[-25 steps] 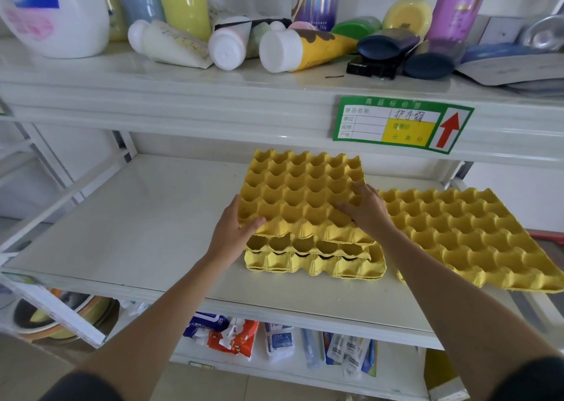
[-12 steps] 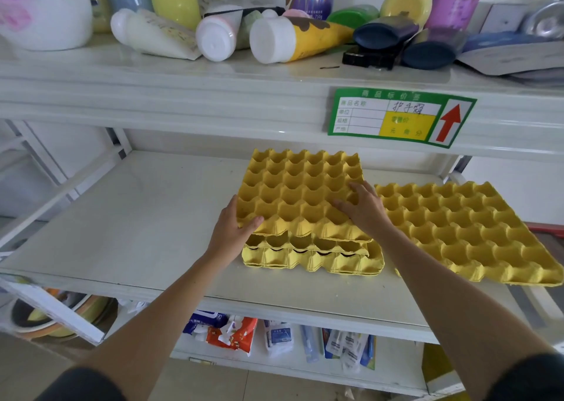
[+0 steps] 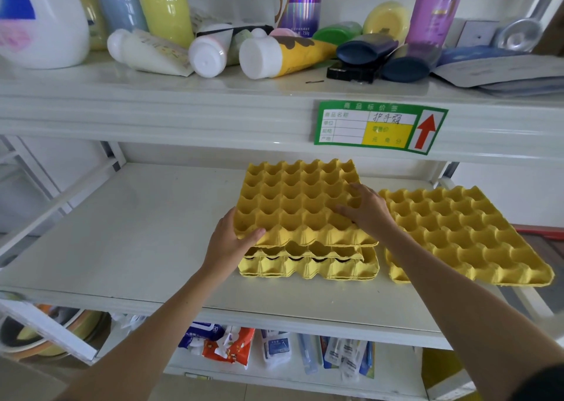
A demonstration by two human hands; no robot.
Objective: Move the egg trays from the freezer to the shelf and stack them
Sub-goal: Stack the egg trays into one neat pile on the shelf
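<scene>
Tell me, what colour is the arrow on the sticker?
Red, the arrow points up; head view.

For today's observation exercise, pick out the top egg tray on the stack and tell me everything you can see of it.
The top egg tray is bright yellow and looks like moulded paper pulp, a grid of empty cups with scalloped edges. It lies cups-up on the stack of matching trays, its front edge raised and not fully nested. The left hand grips its front left corner; the right hand presses flat on its right side. It sits on the white middle shelf.
</scene>
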